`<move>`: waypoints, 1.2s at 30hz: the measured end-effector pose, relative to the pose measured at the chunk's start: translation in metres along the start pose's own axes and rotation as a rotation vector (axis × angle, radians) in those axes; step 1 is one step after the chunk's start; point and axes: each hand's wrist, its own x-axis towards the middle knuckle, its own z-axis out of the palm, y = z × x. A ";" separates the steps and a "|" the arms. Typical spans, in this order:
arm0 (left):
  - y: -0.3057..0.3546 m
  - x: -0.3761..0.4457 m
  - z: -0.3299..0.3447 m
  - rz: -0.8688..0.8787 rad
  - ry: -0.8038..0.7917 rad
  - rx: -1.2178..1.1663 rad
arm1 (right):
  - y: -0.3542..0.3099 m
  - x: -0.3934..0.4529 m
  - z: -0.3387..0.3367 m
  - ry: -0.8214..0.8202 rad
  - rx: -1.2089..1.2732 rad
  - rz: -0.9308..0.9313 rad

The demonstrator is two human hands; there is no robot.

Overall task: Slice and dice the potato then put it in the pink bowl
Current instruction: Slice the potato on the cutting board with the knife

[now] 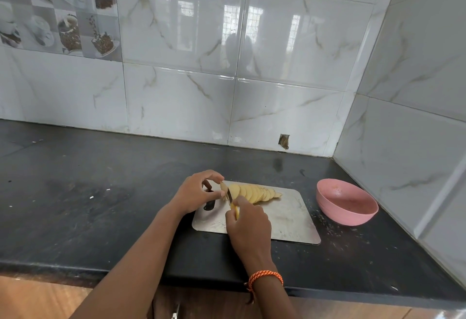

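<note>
Left hand: the left hand point(195, 193) sits at the left end of the potato point(251, 193); its fingertips and thumb are curled in and pinch the last uncut nub, which keeps that small end from rolling under the blade and keeps the fingertips tucked back from the edge.
Right hand: the right hand point(248, 220) is wrapped round the yellow handle of the knife point(230, 198), fingers clamped on it; the forefinger seems to lie along the top, probably to steer the cut.
Knife: the dark blade stands near upright, set into the potato between the nub and the finished slices; how deep it has gone I cannot tell.
Potato: it lies on the back half of the cutting board point(290, 215), most of it already in thin rounds that lean on one another in a row fanned out to the right; the row stays together, which I judge will make stacking them for dicing easier.
Cutting board: a pale metal sheet on the dark counter point(100, 205), close to the front edge and within easy reach of both hands.
Pink bowl: the pink bowl point(348, 202) waits on the counter just right of the board, apart from it; no potato shows inside, though it bears a few small specks; being on the knife side suits sweeping the dice across.
Progress: slicing looks nearly finished; dicing and filling the bowl are not yet begun.
</note>
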 end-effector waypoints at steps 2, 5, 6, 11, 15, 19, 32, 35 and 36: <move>0.001 0.000 -0.001 0.000 -0.005 -0.001 | -0.002 -0.001 -0.001 0.021 -0.011 -0.005; 0.001 0.000 -0.001 -0.003 -0.009 -0.001 | -0.005 -0.004 -0.001 0.044 -0.026 -0.039; 0.001 0.000 -0.001 -0.004 -0.006 -0.002 | -0.005 -0.004 -0.001 0.039 -0.030 -0.047; -0.002 0.000 0.001 -0.026 0.017 -0.001 | -0.005 -0.004 0.000 0.001 -0.028 -0.058; -0.002 0.000 0.002 -0.033 0.026 0.009 | -0.005 -0.003 0.002 -0.012 -0.036 -0.069; 0.000 0.000 0.002 -0.035 0.021 0.013 | -0.005 0.001 0.002 -0.022 -0.075 -0.073; -0.005 0.000 0.002 -0.051 0.018 -0.006 | -0.005 0.011 0.004 -0.091 -0.068 -0.071; -0.006 0.002 0.002 -0.056 0.017 0.010 | -0.004 0.006 0.004 -0.084 -0.068 -0.066; -0.005 0.001 0.003 -0.055 0.017 0.015 | -0.003 0.003 0.004 -0.077 -0.067 -0.062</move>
